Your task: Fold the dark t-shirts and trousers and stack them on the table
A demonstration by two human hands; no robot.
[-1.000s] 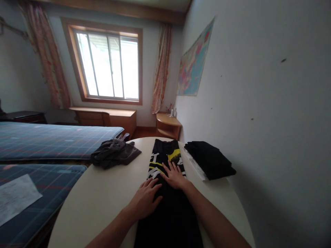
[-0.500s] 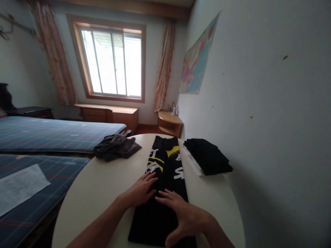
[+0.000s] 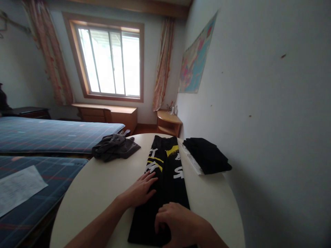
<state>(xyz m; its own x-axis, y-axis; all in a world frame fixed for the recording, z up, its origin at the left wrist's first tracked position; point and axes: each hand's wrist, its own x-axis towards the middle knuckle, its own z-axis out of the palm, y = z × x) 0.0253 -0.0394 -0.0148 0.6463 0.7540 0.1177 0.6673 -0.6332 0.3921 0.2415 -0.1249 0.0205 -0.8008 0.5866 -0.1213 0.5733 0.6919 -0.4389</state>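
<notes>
Black pants [image 3: 168, 186] with white lettering and yellow patches lie flat and narrow, lengthwise across the round white table [image 3: 93, 196]. At the far end is what looks like their waistband. My left hand [image 3: 141, 191] rests with fingers spread on the left side of the pants, just below the white lettering. Over the nearer part is my right hand [image 3: 178, 220], its fingers bent downward toward the cloth. Black fabric shows between its fingers and thumb, so it looks open. The thumb's tip is partly out of sight.
A crumpled dark grey garment [image 3: 115, 147] sits at the table's far left. To the right is a stack of folded black clothes [image 3: 207, 155] with something white beneath, close to the wall [image 3: 279, 144]. Beds with plaid mattresses [image 3: 57, 132] stand left, one bearing a paper sheet [image 3: 22, 187].
My right hand has drawn back toward me along the pants, and its fingers have gone from spread to bent. My left hand stays in place. The view has shifted slightly.
</notes>
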